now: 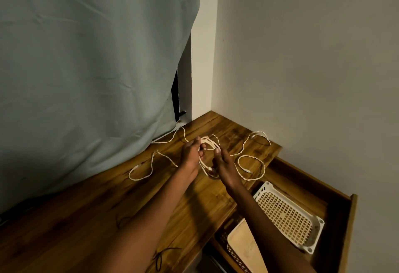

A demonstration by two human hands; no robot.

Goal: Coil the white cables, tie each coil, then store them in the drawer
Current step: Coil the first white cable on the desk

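Observation:
A coil of white cable (207,145) hangs between my two hands above the wooden tabletop (108,203). My left hand (191,154) grips the coil's left side, fingers curled round the loops. My right hand (222,160) pinches the coil's right side with thumb and fingertips. Loose white cable (251,160) trails over the table to the right in loops, and another stretch of white cable (142,172) lies to the left. The open drawer (302,177) sits at the lower right, below the tabletop's edge.
Inside the drawer lie a white perforated plastic basket (288,216) and a pale board (246,249) on a dark basket. Two thin dark ties (159,257) lie on the near tabletop. A grey-green curtain (86,67) hangs at the left; a wall stands at the right.

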